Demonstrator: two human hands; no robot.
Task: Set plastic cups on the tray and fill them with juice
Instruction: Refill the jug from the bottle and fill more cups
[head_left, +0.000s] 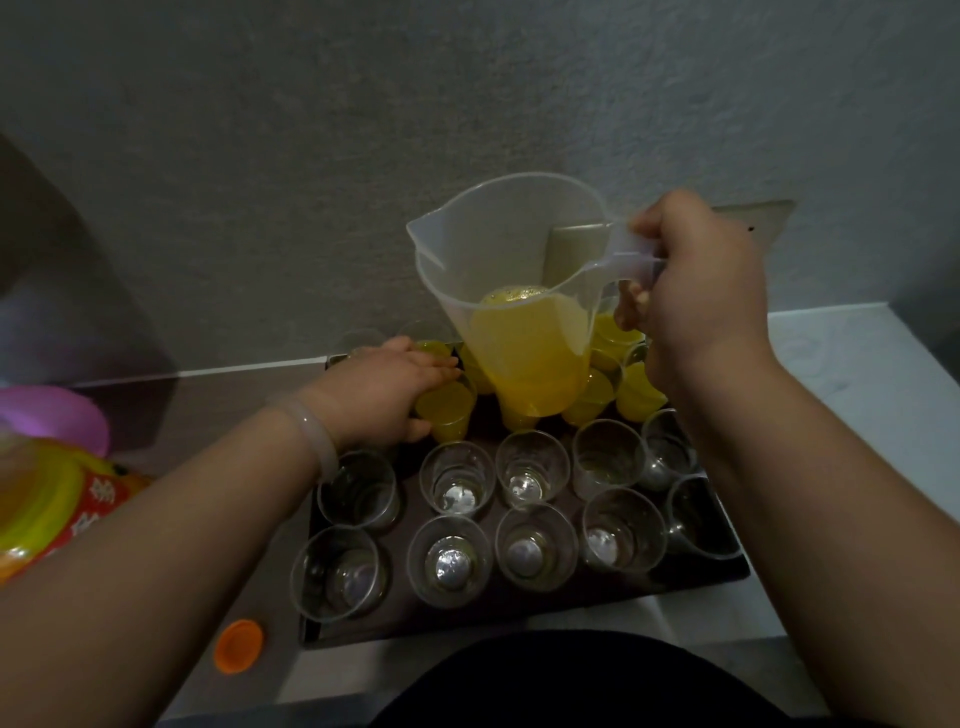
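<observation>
The clear plastic jug (524, 312) hangs in the middle of the frame, above the far part of the tray (519, 605), and its lower part holds yellow juice (530, 364). Its spout points to the upper left of the frame. The right hand (696, 291) grips the jug's handle, with the fingers curled fully around it. Under and behind the jug stand the filled cups (639, 395), yellow with juice, close together at the far side of the tray. The left hand (384, 384) reaches in from the left and holds one of them, the held cup (447, 410), with the fingers wrapped round its rim and side and the thumb lower on it; this cup stands on the tray, just left of the jug. A pale bracelet (317, 431) sits on the left wrist. Nearer to the bottom of the frame, the empty cups (457, 478) stand upright in two rows of five on the dark tray. The tray lies on a light desk (841, 364) against a grey wall (311, 156). At the lower left an orange cap (240, 646) lies on the desk, just beside the tray's corner. At the left edge there are a pink bowl (57, 415) and a red packet (93, 514) with a yellow-green lid (36, 504) on it.
</observation>
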